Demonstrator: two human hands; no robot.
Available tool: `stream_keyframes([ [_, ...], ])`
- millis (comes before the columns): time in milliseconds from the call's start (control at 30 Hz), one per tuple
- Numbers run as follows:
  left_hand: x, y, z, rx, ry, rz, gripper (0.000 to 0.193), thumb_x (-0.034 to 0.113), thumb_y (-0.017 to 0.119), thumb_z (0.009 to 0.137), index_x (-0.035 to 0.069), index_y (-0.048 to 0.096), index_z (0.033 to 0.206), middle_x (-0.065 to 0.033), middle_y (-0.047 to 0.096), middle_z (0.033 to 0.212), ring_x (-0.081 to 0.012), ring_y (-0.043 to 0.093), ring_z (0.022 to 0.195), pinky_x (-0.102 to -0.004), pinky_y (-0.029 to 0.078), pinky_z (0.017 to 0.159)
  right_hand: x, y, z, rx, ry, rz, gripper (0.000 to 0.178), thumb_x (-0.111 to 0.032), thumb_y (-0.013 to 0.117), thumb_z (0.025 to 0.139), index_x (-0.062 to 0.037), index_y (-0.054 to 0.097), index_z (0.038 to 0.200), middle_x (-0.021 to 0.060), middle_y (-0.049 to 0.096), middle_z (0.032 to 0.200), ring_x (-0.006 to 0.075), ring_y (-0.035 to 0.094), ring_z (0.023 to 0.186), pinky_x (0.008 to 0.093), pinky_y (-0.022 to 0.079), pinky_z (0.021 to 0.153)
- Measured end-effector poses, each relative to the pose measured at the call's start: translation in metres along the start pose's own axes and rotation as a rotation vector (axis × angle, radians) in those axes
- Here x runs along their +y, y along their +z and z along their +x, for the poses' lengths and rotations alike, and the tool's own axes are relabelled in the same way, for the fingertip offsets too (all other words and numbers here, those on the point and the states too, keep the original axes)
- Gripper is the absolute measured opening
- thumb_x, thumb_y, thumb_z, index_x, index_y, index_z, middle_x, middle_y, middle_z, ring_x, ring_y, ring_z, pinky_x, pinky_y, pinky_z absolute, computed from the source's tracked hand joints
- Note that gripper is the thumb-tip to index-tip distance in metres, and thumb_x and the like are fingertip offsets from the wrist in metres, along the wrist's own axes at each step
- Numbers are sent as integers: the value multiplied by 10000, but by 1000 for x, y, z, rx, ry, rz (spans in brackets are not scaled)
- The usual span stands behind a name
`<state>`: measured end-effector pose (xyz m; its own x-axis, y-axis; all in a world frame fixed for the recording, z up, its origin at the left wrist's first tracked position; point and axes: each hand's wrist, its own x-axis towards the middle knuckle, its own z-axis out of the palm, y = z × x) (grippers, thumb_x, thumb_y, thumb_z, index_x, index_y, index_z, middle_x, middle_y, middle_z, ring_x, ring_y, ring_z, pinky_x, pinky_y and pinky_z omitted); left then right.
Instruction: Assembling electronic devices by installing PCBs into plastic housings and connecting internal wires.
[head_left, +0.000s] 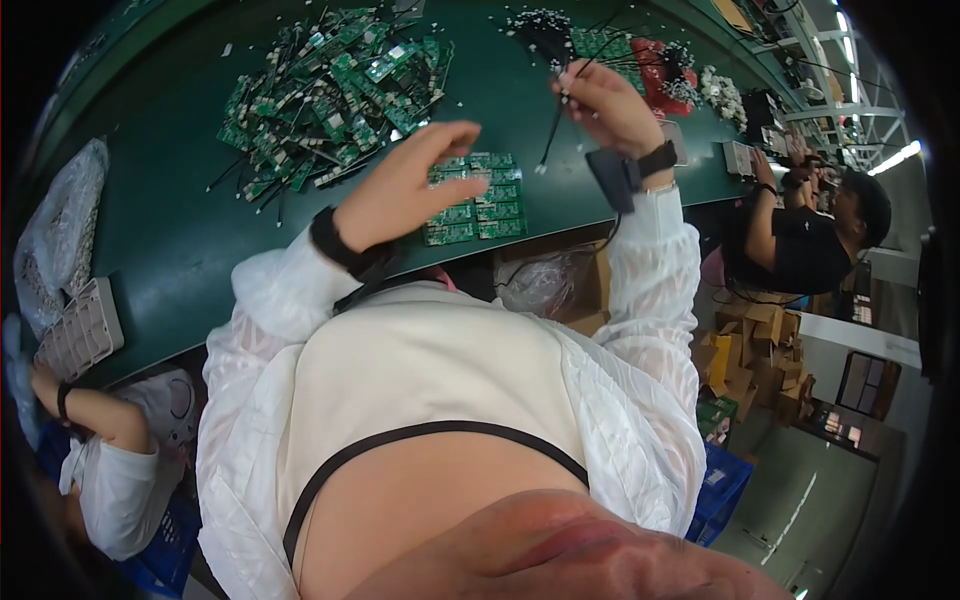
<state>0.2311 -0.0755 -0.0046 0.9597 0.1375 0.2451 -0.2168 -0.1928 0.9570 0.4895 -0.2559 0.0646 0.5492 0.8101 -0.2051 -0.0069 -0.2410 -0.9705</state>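
Observation:
My left hand (395, 190) hovers at the near edge of a panel of small green circuit boards (500, 210), partly covering it. Its thumb and fingers are spread with nothing between them. Farther right, my right hand (618, 112) is raised over the bench, pinching a thin black cable (551, 140) with white plug ends. The cable hangs down from the fingertips. Just beyond that hand lies a bundle of black cables (541, 35) with white tips. A large heap of green circuit boards (335, 95), many with black cables attached, covers the bench beyond my left hand.
More green boards (600, 45) and a red bag (655, 80) lie at the far right, beside a pile of white connectors (722, 92). Plastic bags (65, 225) and a pale tray (85, 325) are at left. Co-workers sit on both sides; cardboard boxes (765, 350) stand right.

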Motion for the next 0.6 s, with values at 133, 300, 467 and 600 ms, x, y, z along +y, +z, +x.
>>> stream_keyframes([
  [133, 1, 26, 29, 124, -385, -673, 441, 356, 585, 1068, 47, 532, 1379, -111, 606, 1306, -236, 625, 1146, -395, 471, 1077, 10, 72, -20, -22, -28, 103, 109, -100, 670, 989, -46, 631, 1075, -1, 677, 908, 51, 575, 700, 202, 463, 602],
  [300, -11, 36, 33, 44, -432, -968, 352, 372, 491, 1109, 68, 561, 1273, -82, 627, 1195, -194, 620, 1049, -339, 493, 941, 47, 120, -15, 168, -217, -50, 142, -73, 703, 963, -7, 671, 1085, 20, 701, 923, 70, 596, 686, 198, 474, 611],
  [467, -26, 29, 20, 150, -463, -723, 279, 350, 482, 1114, 94, 593, 1127, -7, 584, 953, -116, 520, 807, -266, 422, 714, 55, 135, -22, 212, -241, -33, 196, -89, 719, 954, 10, 712, 1123, 26, 715, 985, 79, 617, 766, 197, 479, 680],
  [600, -15, 29, 17, 217, -500, -665, 275, 341, 484, 1113, 96, 593, 1052, 44, 502, 807, -72, 411, 690, -234, 338, 611, 65, 138, -22, 310, -430, -275, 240, -95, 710, 968, 5, 701, 1185, 25, 715, 1029, 76, 622, 860, 214, 475, 738],
])
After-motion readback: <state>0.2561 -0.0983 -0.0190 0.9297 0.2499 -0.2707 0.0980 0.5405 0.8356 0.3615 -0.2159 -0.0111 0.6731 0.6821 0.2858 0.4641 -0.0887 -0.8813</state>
